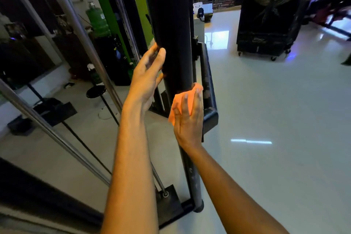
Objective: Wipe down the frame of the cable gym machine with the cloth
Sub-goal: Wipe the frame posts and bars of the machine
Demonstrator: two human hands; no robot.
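A pale, glossy gym floor is filling the right side of the view, with a large black wheeled cabinet standing well back on it. In the centre, the thick black upright post of the cable machine's frame is rising from a black base, with silver guide rods slanting beside it on the left and a green water bottle sitting behind them.

The person's left hand is resting against the post's left side, fingers straight and close together, holding nothing; it is probably steadying the body.

Lower down, the right hand is pressing an orange cloth flat against the post's right face, fingers long and slightly spread over the fabric, likely so the palm is pushing evenly while wiping. The cloth is touching the frame.
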